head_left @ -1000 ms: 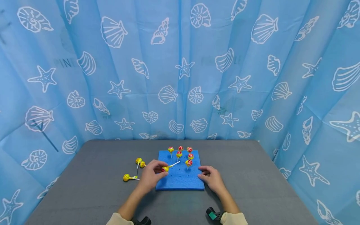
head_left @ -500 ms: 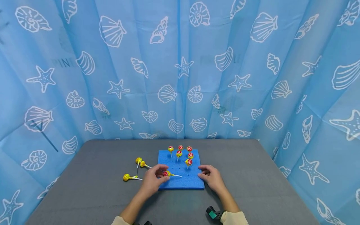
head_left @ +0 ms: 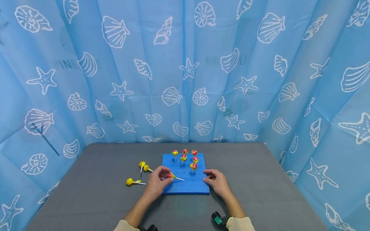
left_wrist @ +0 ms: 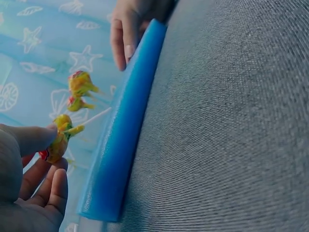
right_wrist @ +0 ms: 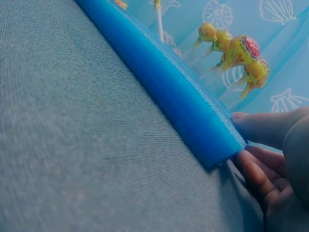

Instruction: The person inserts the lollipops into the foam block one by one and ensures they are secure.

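My left hand pinches a wrapped red-and-yellow lollipop by its candy end, above the left part of a blue foam board. The white stick points right and slightly downward over the board; whether its tip touches the surface I cannot tell. At the board's right edge is my right hand; in the right wrist view its thumb lies at the upper edge and the fingers are curled below. Several lollipops, among them one nearest the front, stand upright in the board's back and right parts.
Left of the board, loose yellow lollipops lie on the grey table: one at the front, two farther back. Small holes dot the board. A blue curtain with white shells hangs behind the table.
The lollipop in my left hand has tipped: its stick pointed up to the right and now slants down to the right. The left hand dipped nearer, then rose slightly. My right hand stayed put.
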Demonstrator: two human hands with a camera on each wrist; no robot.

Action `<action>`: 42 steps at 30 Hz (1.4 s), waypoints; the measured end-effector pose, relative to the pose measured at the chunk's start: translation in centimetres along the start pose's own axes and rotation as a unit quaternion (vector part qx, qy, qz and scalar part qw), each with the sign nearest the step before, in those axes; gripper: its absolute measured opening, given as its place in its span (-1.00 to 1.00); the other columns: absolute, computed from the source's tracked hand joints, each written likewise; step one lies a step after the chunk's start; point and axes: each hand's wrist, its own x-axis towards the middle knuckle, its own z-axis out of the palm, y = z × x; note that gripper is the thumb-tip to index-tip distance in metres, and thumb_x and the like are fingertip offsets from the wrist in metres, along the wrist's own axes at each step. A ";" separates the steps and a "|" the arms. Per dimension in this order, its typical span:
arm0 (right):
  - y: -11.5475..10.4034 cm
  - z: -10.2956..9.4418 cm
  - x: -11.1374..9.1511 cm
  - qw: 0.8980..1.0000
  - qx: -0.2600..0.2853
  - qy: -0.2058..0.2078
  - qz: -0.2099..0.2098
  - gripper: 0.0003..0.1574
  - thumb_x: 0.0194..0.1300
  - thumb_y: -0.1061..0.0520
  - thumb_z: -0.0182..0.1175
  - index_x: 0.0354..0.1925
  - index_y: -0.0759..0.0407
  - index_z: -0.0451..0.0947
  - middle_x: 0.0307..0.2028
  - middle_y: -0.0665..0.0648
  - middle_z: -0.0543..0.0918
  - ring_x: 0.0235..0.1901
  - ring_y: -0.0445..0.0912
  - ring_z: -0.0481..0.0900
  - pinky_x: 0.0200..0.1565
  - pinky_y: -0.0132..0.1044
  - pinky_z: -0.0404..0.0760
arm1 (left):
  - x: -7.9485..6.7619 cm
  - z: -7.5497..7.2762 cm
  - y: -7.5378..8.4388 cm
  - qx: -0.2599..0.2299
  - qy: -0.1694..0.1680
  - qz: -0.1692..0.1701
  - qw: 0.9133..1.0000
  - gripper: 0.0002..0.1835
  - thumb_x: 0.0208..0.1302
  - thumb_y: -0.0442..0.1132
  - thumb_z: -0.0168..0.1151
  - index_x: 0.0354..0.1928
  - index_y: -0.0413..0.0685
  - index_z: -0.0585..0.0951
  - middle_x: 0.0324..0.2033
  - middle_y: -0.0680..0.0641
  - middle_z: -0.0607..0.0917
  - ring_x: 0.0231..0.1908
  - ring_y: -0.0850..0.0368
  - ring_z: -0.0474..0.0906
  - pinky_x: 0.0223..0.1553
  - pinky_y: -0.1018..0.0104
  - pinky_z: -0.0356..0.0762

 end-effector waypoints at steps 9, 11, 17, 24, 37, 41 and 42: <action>0.0 0.0 0.1 1.000 -0.001 0.001 0.003 -0.69 0.18 0.28 0.37 -0.06 0.23 0.64 -0.23 0.07 0.61 -0.25 -0.09 0.53 -0.21 -0.24 0.55 | 0.7 0.3 0.7 0.029 0.000 0.023 0.999 -0.77 0.15 -0.27 0.43 -0.16 0.02 0.60 -0.32 0.09 0.61 -0.29 0.15 0.52 -0.28 0.32 0.54; 0.0 0.1 0.1 1.000 -0.001 0.001 0.003 -0.69 0.18 0.28 0.37 -0.06 0.23 0.64 -0.23 0.08 0.62 -0.25 -0.09 0.53 -0.21 -0.25 0.55 | 0.9 0.5 0.9 0.032 -0.004 0.028 0.999 -0.77 0.14 -0.28 0.44 -0.18 0.02 0.61 -0.32 0.09 0.61 -0.29 0.14 0.53 -0.29 0.32 0.54; 0.0 0.0 0.1 1.000 0.003 0.002 0.002 -0.68 0.18 0.29 0.36 -0.06 0.23 0.64 -0.23 0.08 0.62 -0.25 -0.09 0.53 -0.22 -0.26 0.55 | 1.4 1.2 1.4 0.038 -0.006 0.047 0.998 -0.78 0.15 -0.28 0.43 -0.17 0.03 0.63 -0.30 0.11 0.62 -0.28 0.15 0.53 -0.29 0.34 0.55; -0.1 -0.1 0.0 1.000 0.004 0.004 -0.007 -0.70 0.17 0.30 0.36 -0.07 0.24 0.64 -0.24 0.08 0.61 -0.26 -0.09 0.53 -0.24 -0.29 0.54 | 2.3 2.3 2.2 0.030 0.004 0.074 0.997 -0.78 0.14 -0.33 0.43 -0.17 -0.09 0.65 -0.31 0.07 0.65 -0.27 0.05 0.57 -0.30 0.32 0.55; 0.2 -0.1 0.2 1.000 0.008 0.000 -0.006 -0.68 0.17 0.28 0.37 -0.06 0.22 0.64 -0.22 0.07 0.62 -0.26 -0.10 0.54 -0.23 -0.30 0.55 | 2.5 3.9 3.1 0.005 0.003 0.065 0.998 -0.79 0.16 -0.33 0.42 -0.17 0.01 0.66 -0.28 0.09 0.62 -0.22 -0.09 0.57 -0.29 0.31 0.55; 0.3 -0.1 0.2 1.000 0.007 0.000 -0.008 -0.68 0.16 0.29 0.38 -0.07 0.22 0.64 -0.24 0.07 0.62 -0.27 -0.10 0.53 -0.25 -0.31 0.55 | 2.4 4.2 3.1 0.005 -0.007 0.057 0.998 -0.79 0.17 -0.34 0.41 -0.16 0.03 0.65 -0.28 0.09 0.62 -0.23 -0.07 0.56 -0.29 0.33 0.54; 0.3 -0.1 0.2 1.000 0.009 0.000 -0.007 -0.68 0.16 0.30 0.38 -0.07 0.22 0.64 -0.24 0.07 0.62 -0.27 -0.11 0.53 -0.25 -0.32 0.55 | 2.3 4.3 3.1 0.006 -0.008 0.056 0.998 -0.79 0.17 -0.34 0.41 -0.17 0.03 0.65 -0.28 0.09 0.62 -0.24 -0.06 0.56 -0.30 0.34 0.54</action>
